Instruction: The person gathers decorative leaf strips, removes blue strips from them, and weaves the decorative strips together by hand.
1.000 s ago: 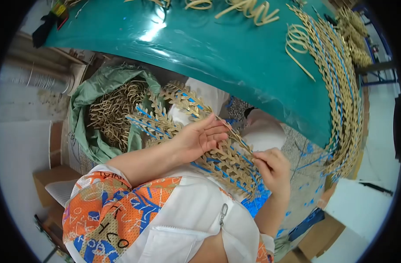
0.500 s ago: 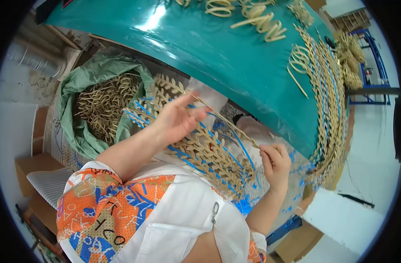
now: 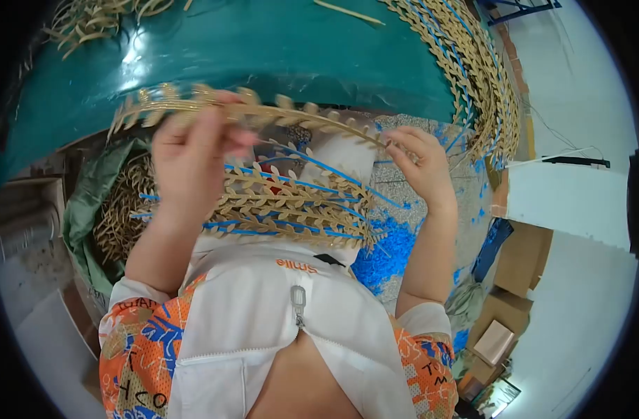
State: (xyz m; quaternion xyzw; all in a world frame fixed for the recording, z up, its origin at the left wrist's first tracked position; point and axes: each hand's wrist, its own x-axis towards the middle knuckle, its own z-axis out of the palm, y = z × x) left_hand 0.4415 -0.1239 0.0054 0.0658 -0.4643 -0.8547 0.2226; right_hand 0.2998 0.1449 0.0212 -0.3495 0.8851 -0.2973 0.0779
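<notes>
A gold leaf garland stretches between my two hands above my lap, bowing slightly upward. My left hand is closed around its left part, with leaves sticking out beyond the fingers; this hand is somewhat blurred. The thumb and fingers of my right hand pinch the garland near its right end. Below, a bundle of similar leaf garlands with bright blue strips among them lies across my lap.
The green-topped table is ahead, holding pale curled strips and a long garland bundle at right. A green sack of brown trimmings sits at left. Blue scraps cover the floor; cardboard boxes stand at right.
The garland is raised and now lies more level across the view. My left hand has closed from spread fingers around it. The camera view has turned.
</notes>
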